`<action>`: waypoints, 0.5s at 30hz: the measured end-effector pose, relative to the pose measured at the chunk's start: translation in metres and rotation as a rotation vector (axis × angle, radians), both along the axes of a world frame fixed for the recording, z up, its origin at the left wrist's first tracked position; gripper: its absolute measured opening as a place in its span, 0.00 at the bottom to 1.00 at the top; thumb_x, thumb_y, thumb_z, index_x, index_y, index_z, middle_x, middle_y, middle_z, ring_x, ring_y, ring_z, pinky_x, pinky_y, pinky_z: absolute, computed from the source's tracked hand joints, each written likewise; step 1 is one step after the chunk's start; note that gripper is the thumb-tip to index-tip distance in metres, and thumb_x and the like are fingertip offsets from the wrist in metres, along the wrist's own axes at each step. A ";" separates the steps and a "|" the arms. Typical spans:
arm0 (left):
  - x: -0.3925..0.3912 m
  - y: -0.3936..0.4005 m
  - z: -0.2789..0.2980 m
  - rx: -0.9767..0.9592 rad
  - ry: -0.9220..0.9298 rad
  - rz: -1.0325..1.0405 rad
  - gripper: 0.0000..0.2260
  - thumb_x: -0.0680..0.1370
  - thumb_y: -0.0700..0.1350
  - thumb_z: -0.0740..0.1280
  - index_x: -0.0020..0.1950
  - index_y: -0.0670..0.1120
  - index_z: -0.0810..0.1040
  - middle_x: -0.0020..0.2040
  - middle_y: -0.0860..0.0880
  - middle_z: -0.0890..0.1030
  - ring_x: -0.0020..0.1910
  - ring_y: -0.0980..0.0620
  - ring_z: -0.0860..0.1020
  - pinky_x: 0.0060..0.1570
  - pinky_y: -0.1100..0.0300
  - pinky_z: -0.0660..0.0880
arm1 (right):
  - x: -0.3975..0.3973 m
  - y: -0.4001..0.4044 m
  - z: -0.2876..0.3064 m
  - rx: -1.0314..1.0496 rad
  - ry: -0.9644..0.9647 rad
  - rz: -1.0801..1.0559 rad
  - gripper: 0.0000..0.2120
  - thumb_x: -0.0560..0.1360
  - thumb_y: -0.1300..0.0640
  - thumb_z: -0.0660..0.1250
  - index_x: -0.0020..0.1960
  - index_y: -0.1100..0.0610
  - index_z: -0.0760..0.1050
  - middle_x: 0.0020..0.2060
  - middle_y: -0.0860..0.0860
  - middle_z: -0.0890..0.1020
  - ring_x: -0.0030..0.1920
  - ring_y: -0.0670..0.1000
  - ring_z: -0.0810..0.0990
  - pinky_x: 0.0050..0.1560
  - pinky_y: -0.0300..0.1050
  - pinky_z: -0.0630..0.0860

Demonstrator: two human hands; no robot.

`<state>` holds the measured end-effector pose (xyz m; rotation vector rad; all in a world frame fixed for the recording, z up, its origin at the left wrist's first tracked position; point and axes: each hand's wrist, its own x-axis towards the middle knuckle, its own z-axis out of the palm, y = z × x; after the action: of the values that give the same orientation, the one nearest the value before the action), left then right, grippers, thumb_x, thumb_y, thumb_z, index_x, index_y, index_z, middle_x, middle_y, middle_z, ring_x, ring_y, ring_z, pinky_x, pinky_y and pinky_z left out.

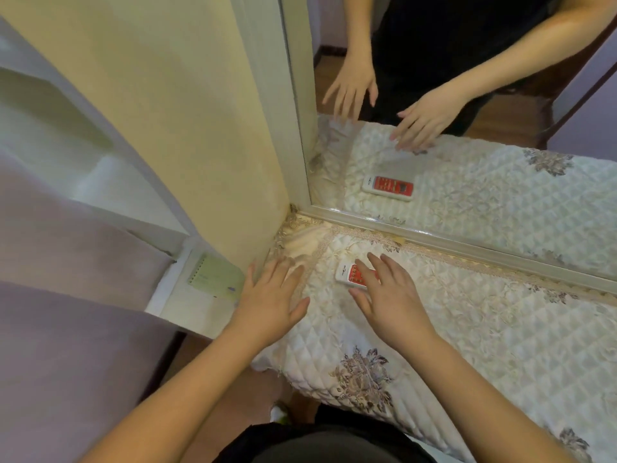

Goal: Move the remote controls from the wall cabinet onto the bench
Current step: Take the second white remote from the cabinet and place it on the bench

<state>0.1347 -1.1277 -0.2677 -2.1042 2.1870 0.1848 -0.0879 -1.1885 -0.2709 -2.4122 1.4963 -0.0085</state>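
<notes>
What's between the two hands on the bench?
In the head view, only bare quilted bench cover lies between the left hand and right hand; the remote sits under the right hand's fingertips, not between them.

You won't find any text you can read here. The remote control (350, 275) carries a small dark mark on its white end, toward nine o'clock, too small and blurred to make out, and its mirror (500, 195) reflection shows the same.

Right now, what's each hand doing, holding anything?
Left hand: open, empty, over the bench corner.
Right hand: open, fingers spread over the remote, not gripping.
</notes>
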 end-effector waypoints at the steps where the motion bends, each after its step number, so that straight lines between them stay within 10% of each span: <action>1: 0.002 0.006 0.003 -0.003 -0.003 0.022 0.28 0.77 0.62 0.53 0.71 0.48 0.69 0.70 0.47 0.72 0.72 0.46 0.65 0.67 0.35 0.59 | 0.005 0.001 0.002 -0.007 -0.006 0.024 0.28 0.78 0.41 0.48 0.68 0.56 0.71 0.66 0.57 0.75 0.68 0.61 0.71 0.67 0.57 0.67; 15: 0.062 0.126 0.030 0.049 0.038 0.449 0.27 0.79 0.63 0.45 0.78 0.57 0.51 0.79 0.52 0.52 0.78 0.50 0.48 0.72 0.37 0.45 | 0.103 0.061 0.014 -0.081 0.052 0.310 0.29 0.79 0.41 0.49 0.68 0.58 0.72 0.63 0.59 0.77 0.64 0.63 0.74 0.68 0.57 0.61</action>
<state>0.1964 -1.0014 -0.2376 -2.5474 1.6729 0.3089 0.0149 -1.1279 -0.2572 -2.7029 1.1468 0.0620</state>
